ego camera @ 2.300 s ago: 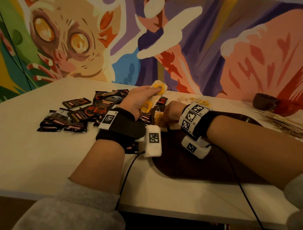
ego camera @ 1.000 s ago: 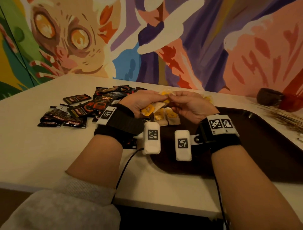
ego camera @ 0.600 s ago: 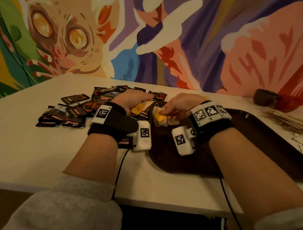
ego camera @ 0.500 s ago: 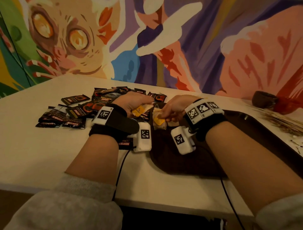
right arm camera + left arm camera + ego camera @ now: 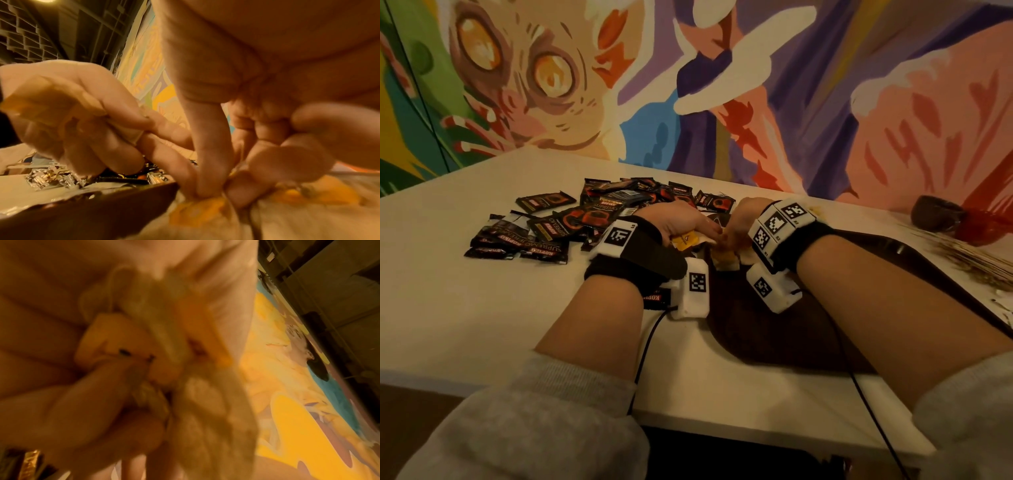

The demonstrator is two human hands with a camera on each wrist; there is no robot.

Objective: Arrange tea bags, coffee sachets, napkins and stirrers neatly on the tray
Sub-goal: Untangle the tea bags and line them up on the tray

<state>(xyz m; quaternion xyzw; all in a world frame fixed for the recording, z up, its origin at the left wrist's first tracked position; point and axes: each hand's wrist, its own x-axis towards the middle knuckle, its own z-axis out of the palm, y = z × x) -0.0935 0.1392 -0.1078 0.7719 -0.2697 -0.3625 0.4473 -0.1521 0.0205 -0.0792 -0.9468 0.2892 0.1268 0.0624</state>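
Head view first: my left hand (image 5: pixel 681 222) is curled round a small bunch of tea bags (image 5: pixel 690 239), yellow tags poking out under the thumb. My right hand (image 5: pixel 739 226) is down at the near-left corner of the tray (image 5: pixel 808 329), thumb and forefinger pinching a tea bag (image 5: pixel 197 209) that lies on the tray among others already set there. The two hands nearly touch.

I judge I am in the tea-bag step, laying them one at a time into a row. The next move calls for letting go of this bag once it sits square with its neighbours, then drawing another from the left hand's bunch without tangling the strings.

Further out, the coffee sachets (image 5: pixel 558 226) lie in a loose heap on the bench (image 5: pixel 500 325), left of the tray and untouched. The stirrers (image 5: pixel 962 253) fan out at the far right, beside a dark bowl (image 5: pixel 936 214). I cannot see napkins.
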